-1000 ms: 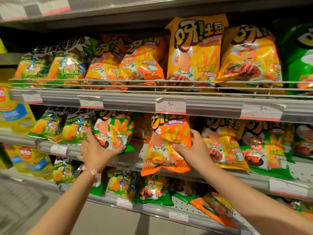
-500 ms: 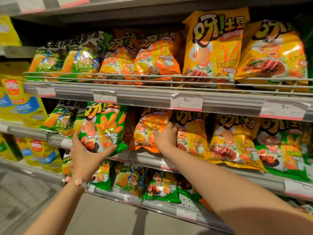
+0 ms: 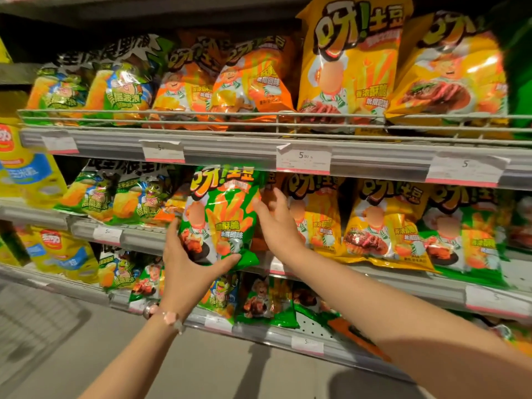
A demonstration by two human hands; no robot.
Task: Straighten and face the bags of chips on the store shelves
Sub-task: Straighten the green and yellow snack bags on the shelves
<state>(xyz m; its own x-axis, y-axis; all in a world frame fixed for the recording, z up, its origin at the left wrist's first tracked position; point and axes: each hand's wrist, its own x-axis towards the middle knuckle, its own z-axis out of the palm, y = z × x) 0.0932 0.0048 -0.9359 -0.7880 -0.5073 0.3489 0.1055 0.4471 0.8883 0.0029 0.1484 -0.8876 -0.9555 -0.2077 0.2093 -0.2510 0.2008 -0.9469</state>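
Note:
A green bag of chips (image 3: pixel 223 214) stands upright at the front of the middle shelf (image 3: pixel 374 279). My left hand (image 3: pixel 187 263) grips its lower left corner, thumb stretched under the bottom edge. My right hand (image 3: pixel 277 223) touches the bag's right side with relaxed fingers, in front of an orange bag (image 3: pixel 266 197) mostly hidden behind it. Yellow bags (image 3: pixel 383 223) and a green bag (image 3: pixel 466 234) stand to the right on the same shelf.
The upper shelf (image 3: pixel 259 145) carries orange and yellow bags (image 3: pixel 351 61) behind a wire rail. Green-and-blue bags (image 3: pixel 115 197) fill the middle shelf's left. The lower shelf (image 3: pixel 259 335) holds more bags. Yellow bags (image 3: pixel 26 168) hang on the far left. Grey floor lies below.
My left hand carried the green bag rightward to the middle of the shelf. My right hand let go of the orange bag and moved onto the green bag's right side.

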